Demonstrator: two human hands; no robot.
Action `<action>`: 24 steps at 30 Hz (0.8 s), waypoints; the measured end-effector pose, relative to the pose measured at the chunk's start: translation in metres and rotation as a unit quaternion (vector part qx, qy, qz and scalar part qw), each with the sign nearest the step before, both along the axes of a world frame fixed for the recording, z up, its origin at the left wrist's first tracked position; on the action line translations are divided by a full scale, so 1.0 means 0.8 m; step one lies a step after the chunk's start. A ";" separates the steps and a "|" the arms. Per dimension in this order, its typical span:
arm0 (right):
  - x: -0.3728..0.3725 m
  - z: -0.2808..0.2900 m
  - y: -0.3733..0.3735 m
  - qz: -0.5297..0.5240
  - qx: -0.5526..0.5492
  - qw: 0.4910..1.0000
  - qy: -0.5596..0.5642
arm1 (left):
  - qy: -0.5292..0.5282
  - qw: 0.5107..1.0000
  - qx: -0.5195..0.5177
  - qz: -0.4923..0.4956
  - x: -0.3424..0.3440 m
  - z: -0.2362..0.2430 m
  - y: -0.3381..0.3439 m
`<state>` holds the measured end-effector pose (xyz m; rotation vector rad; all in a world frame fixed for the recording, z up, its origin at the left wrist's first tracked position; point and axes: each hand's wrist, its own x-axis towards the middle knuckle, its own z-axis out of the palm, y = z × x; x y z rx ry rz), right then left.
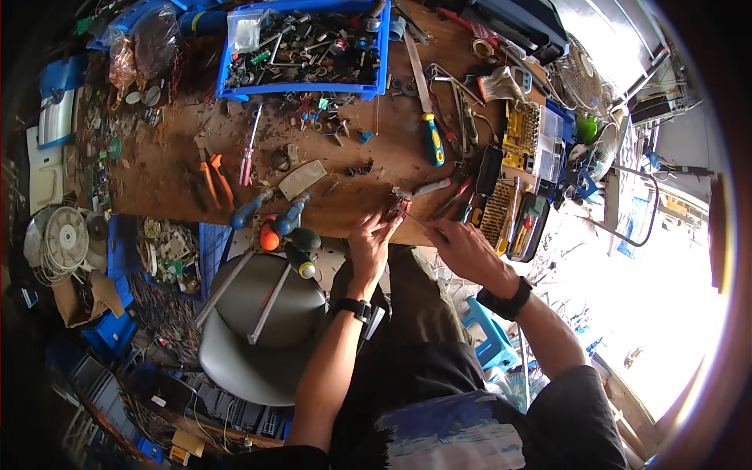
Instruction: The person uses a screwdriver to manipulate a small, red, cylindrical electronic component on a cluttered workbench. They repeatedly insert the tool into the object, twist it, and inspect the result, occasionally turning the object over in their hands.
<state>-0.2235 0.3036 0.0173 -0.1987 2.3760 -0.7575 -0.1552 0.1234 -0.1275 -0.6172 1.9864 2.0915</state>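
The held piece [401,206] is red, the tray [383,56] blue (vividly).

A workshop; pliers [208,180], a screwdriver [246,167] and a parts tray [384,47] crowd the wooden workbench [176,180].

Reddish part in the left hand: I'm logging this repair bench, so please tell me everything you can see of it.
The reddish part is small and looks boxy, with a paler, metallic-looking end away from the person; its material and finer parts are too small to tell. The fingers of the left hand grip it, tilted, near the close edge of the brown table. The right hand points a slim tool at it; whether the tip touches is unclear.
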 end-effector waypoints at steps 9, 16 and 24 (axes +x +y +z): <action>-0.011 0.016 -0.022 -0.014 0.016 0.999 -0.040 | 0.025 0.996 -0.082 -0.018 -0.001 0.006 0.001; -0.030 0.009 -0.038 -0.001 0.069 0.991 -0.110 | 0.021 0.999 -0.050 0.002 -0.007 0.003 0.001; -0.044 0.005 -0.048 0.300 0.120 0.938 0.127 | -0.009 0.998 -0.049 0.032 0.001 -0.016 0.017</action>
